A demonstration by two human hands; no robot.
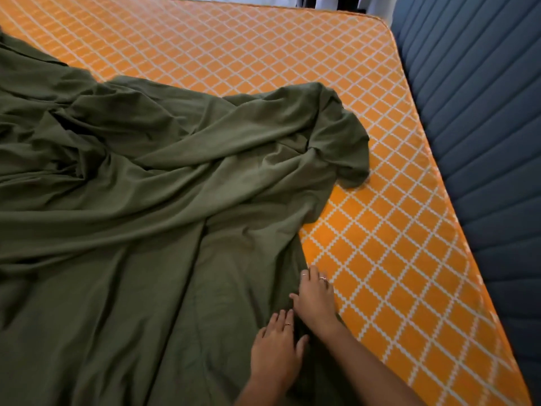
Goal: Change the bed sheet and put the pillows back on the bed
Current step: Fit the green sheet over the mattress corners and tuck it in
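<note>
Here, the olive-green bed sheet (164, 206) lies loose and heavily wrinkled over the left and near part of the mattress (366, 235), not spread flat. Long folds run diagonally across it, and one bunched corner flops out toward the right edge of the bed, stopping short of that edge. The sheet's right border runs down toward the near edge, where both of my hands meet it.

My right hand (314, 297) rests on that border, palm down, fingers bent at the fabric's edge; I cannot tell whether they pinch the cloth or only press it. Rings show on two fingers. My left hand (276, 347) lies flat on the sheet just beside and nearer than the right one, fingers straight and close together, thumb out toward the right wrist, a ring on one finger. The two hands are almost touching.

The mattress is orange with a white diamond lattice, bare along the far edge, the far right corner and the whole right side. Just past the right edge stands a blue padded headboard (483, 127) with stitched horizontal channels. Beyond the far edge, something pale and a dark object show, too cropped to identify.
</note>
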